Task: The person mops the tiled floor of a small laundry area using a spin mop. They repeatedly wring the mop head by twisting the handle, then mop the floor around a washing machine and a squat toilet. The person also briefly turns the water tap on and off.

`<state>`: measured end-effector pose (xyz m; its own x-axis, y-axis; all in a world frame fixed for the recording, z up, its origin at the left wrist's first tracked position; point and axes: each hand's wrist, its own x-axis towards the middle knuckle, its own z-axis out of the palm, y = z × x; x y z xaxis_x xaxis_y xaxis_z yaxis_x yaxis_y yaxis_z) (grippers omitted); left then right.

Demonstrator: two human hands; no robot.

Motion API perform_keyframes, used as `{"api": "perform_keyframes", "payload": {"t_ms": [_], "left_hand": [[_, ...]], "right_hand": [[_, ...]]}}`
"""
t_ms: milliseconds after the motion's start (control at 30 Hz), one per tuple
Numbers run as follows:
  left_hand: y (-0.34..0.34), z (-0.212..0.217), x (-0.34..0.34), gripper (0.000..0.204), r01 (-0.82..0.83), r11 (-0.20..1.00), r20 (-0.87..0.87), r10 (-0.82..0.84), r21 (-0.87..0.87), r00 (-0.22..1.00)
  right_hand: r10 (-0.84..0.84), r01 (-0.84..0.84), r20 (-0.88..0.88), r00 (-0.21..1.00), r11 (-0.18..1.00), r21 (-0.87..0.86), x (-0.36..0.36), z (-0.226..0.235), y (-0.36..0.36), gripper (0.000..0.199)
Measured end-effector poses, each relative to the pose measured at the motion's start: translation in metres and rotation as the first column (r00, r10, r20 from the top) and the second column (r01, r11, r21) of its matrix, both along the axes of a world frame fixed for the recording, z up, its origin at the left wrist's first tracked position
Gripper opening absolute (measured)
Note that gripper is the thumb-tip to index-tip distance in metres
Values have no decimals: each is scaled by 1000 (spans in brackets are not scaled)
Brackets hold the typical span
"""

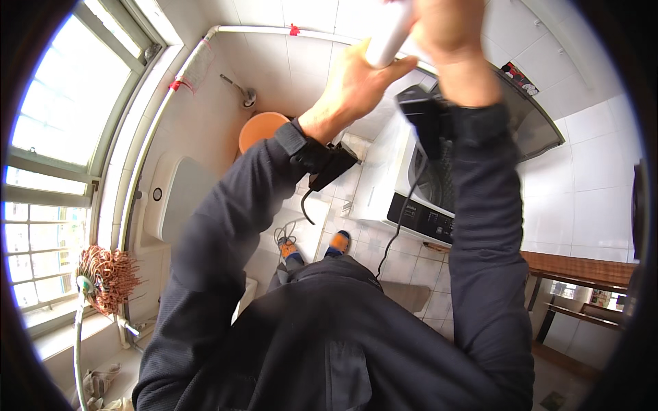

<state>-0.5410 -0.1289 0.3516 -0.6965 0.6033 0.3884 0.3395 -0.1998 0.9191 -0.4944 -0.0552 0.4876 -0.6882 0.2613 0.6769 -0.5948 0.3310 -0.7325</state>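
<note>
Both my arms reach up toward the top edge of the view. My left hand (356,85) is closed around the lower end of a white tube-shaped object (391,38), its thumb stretched out to the right. The upper end runs out of the picture, so its exact kind does not show. Close beside its upper part is my right hand (449,27), smeared by motion and cut off by the top edge; its fingers cannot be made out. Below my hands stands a white top-loading washing machine (373,181), its dark lid (531,113) raised.
An orange basin (262,130) sits in the far corner. On the left are a white sink (181,198), a barred window and a brown-bristled mop (106,281). A white pipe (274,30) runs along the walls. At right stands a wooden shelf (582,267). Black cables hang from wrist-worn devices.
</note>
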Motion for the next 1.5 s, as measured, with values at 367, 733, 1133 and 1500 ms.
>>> {"api": "perform_keyframes", "payload": {"t_ms": [367, 733, 1133, 1500], "left_hand": [[-5, -95, -16, 38, 14, 980, 250, 37, -200, 968], [-8, 1, 8, 38, 80, 997, -71, -80, 0, 994], [8, -45, -10, 26, -3, 999, 31, 2, 43, 1000], [-7, -122, -15, 39, 38, 955, 75, -17, -294, 997]], "right_hand": [[18, -2, 485, 874, 999, -35, -20, -114, -10, 29], [179, -174, -27, 983, 975, 141, 15, 13, 7, 35], [79, -72, 71, 994, 992, -102, -20, -63, 12, 19], [81, -13, 333, 939, 979, -203, -7, -121, -20, 30]]}}
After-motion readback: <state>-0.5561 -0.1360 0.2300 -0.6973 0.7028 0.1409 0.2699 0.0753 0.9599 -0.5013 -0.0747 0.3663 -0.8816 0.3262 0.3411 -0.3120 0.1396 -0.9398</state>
